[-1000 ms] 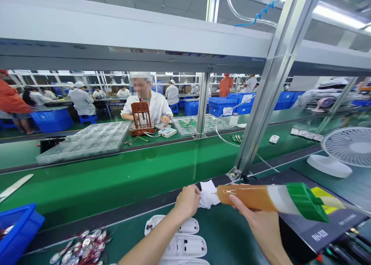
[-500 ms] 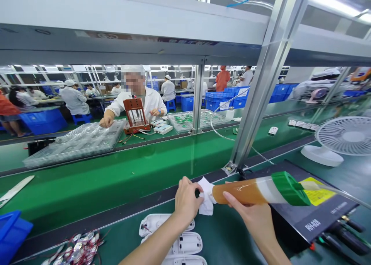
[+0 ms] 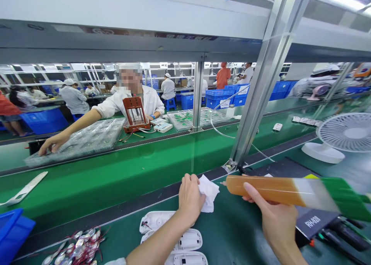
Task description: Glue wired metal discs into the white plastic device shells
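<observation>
Left hand closed on white cloth, right hand gripping amber glue tube. Tube tip now pulled just clear of cloth, right of it; wipe looks finished. White casings below cloth.

The syringe's green cap is motion-blurred and cut off by the right edge.

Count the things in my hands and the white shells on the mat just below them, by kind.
Glue tube, in the right hand: 1
White tissue, in the left hand: 1
White shells, partly cut off by the picture's edge: 3
Total: 5
</observation>
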`<state>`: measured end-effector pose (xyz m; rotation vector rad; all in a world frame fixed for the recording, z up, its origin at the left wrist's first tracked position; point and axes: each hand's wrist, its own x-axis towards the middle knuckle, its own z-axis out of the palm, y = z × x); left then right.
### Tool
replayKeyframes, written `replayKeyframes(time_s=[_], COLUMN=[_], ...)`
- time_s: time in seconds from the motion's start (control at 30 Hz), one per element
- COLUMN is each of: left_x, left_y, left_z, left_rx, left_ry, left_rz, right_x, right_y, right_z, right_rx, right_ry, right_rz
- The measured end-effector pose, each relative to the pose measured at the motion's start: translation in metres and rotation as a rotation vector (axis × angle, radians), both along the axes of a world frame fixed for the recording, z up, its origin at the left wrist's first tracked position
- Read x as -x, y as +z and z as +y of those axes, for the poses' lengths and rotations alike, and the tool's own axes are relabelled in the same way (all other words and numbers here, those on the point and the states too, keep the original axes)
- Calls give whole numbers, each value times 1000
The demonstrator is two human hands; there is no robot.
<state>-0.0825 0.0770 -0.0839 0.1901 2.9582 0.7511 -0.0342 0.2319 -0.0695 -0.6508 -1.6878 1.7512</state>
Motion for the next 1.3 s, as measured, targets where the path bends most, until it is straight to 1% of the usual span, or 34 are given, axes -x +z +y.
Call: replayKeyframes(time_s=[0.1, 0.17, 0.23, 0.3, 0.37, 0.43, 0.47, 0.53, 0.6, 0.67, 0.77, 0.87, 0.93, 1.07, 1.17, 1.3], left_x=[-2, -5, -11, -20, -31, -43, -49, -58, -64, -67, -67, -68, -69, -72, -73, -74], left_y=[15, 31, 45, 53, 52, 42, 35, 21, 9, 1, -5, -8, -10, -13, -14, -14], left_z=[-2, -14, -38, -70, -104, -131, -141, -154, -159, -160, -158, -158, -157, -156, -156, -155], left_rx=[24, 34, 27, -11, -69, -129, -156, -209, -257, -302, -358, -405, -434, -471, -478, -473], left_ry=[31, 37, 26, -12, -60, -80, -77, -54, -26, 3, 47, 81, 92, 99, 105, 114], left_rz=[-51, -83, -89, -83, -101, -129, -136, -134, -117, -106, -101, -89, -77, -65, -70, -65], right_x=[1, -2, -6, -11, -15, -19, -21, -25, -29, -29, -21, -13, -13, -21, -24, -24], right_y=[12, 24, 38, 48, 51, 45, 41, 30, 19, 9, -4, -13, -13, -8, -7, -9], right_z=[2, 4, 6, 4, -4, -20, -31, -56, -80, -97, -108, -114, -120, -131, -133, -132], right_rx=[94, 158, 203, 227, 235, 234, 229, 201, 138, 40, -109, -200, -230, -302, -372, -405], right_ry=[-73, -81, -68, -19, 62, 162, 221, 339, 417, 445, 471, 455, 420, 341, 321, 305], right_rz=[206, 317, 374, 372, 319, 222, 160, 38, -40, -73, -98, -101, -112, -160, -172, -169])
